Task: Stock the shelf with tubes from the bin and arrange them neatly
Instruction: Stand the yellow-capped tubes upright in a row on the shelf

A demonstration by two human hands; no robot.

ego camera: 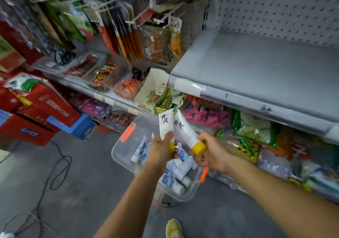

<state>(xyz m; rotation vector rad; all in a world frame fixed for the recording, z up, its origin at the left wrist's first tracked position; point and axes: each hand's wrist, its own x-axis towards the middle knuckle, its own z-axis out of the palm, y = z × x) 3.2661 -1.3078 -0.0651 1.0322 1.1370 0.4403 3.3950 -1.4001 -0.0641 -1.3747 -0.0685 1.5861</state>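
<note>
Frame centre: left hand (162, 150) grips left tube (166, 123) near its yellow cap, cap mostly hidden by hand. Right hand (211, 151) curled round right tube (185, 129) at cap. Both above clear bin (119, 146). Loose tubes (177, 171) inside, partly hidden behind hands. Grey shelf (256, 63) upper right, cut off at edge.

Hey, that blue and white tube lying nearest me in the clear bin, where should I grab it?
Probably pinch the tube across the middle of its body, coming straight down from above: it lies flat on top, and the bin walls block the sides.
</note>
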